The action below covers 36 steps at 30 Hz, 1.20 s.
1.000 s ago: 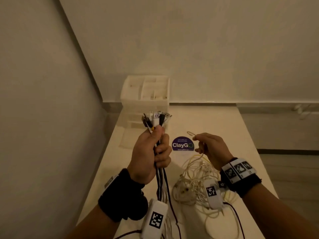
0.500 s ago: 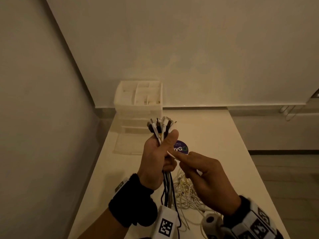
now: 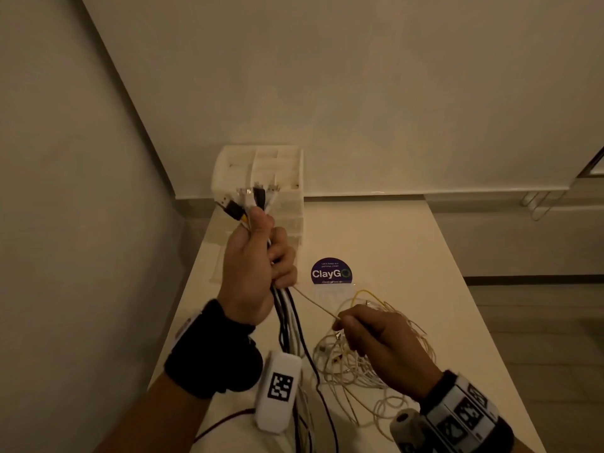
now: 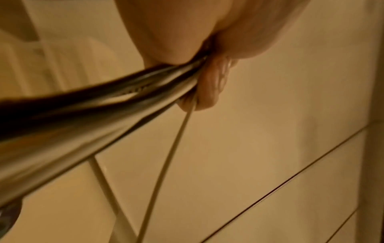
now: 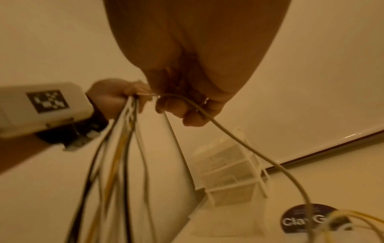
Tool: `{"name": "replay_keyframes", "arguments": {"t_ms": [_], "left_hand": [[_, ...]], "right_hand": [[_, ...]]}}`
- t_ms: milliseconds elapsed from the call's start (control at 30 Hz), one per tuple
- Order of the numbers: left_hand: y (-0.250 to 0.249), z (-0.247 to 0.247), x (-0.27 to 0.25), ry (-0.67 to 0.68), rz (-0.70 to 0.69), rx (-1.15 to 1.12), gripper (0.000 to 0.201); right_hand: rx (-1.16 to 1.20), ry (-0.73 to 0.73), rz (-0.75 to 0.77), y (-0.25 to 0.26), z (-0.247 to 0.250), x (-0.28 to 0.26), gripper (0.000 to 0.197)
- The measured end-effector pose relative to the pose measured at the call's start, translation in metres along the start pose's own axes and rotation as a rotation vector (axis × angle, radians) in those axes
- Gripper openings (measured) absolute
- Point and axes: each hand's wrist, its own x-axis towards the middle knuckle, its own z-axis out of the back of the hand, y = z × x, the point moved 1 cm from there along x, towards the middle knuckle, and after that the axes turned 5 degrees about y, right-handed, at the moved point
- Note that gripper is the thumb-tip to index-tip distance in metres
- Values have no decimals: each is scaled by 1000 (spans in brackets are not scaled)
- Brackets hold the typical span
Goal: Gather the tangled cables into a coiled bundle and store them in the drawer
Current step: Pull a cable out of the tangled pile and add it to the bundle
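My left hand (image 3: 258, 269) is raised over the table and grips a bundle of black and white cables (image 3: 287, 318), their plug ends (image 3: 251, 201) fanning out above the thumb. In the left wrist view the cable bundle (image 4: 99, 105) runs out from under the curled fingers (image 4: 209, 85). My right hand (image 3: 376, 341) pinches one thin pale cable (image 3: 313, 304), stretched taut up to the left fist. In the right wrist view that thin cable (image 5: 239, 138) leaves the pinching fingers (image 5: 176, 105). A loose tangle of white and yellow cables (image 3: 366, 371) lies on the table under the right hand.
A white plastic drawer organiser (image 3: 261, 178) stands at the table's far left corner against the wall, also in the right wrist view as the organiser (image 5: 230, 169). A round purple ClayGo sticker (image 3: 330, 272) lies on the white table (image 3: 408, 256). Walls close in left and behind.
My right hand has drawn back and down from the left fist, pulling one thin cable taut. The left hand's thumb has closed over the bundle again.
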Motion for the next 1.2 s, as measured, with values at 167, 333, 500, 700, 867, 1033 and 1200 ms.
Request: {"name": "replay_keyframes", "arguments": {"t_ms": [167, 333, 500, 700, 867, 1033, 1200], "left_hand": [[-41, 15, 6, 22, -129, 91, 40], [-25, 8, -8, 92, -120, 639, 27], [32, -10, -15, 152, -17, 862, 25], [51, -25, -9, 138, -39, 863, 17], [35, -25, -7, 55, -135, 897, 29], [4, 3, 7, -202, -208, 615, 21], [-12, 22, 5, -387, -233, 526, 25]], "right_hand": [[7, 34, -128, -56, 0, 8, 47], [109, -107, -251, -50, 8, 24, 46], [313, -173, -167, 1, 26, 46, 44], [390, -109, -50, 20, 44, 44, 33], [452, -40, -9, 10, 41, 26, 39], [414, -72, -112, -24, 26, 15, 38], [373, -123, -148, -36, 16, 26, 40]]}}
